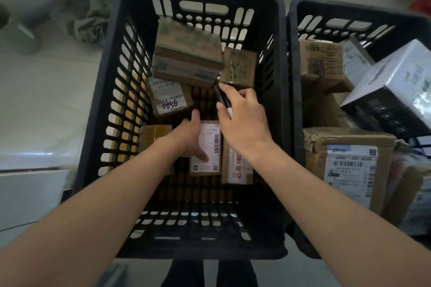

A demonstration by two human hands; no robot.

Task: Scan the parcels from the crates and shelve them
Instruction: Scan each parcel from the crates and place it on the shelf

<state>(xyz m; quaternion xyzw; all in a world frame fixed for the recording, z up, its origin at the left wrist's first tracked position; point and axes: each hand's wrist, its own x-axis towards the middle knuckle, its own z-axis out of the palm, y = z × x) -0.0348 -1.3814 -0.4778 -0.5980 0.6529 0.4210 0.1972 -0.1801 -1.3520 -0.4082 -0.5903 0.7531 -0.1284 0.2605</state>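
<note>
Fingers of the left hand curl round a small labelled parcel low in the left black crate. Right hand pinches a black marker just above it. More parcels fill the right crate alongside.

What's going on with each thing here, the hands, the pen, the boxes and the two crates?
left hand: gripping the labelled parcel.
labelled parcel: label up, low in the crate.
right hand: holding a marker.
marker: black, capped or not I cannot tell.
near crate: partly emptied, a few parcels left.
right crate: piled with parcels.
</note>
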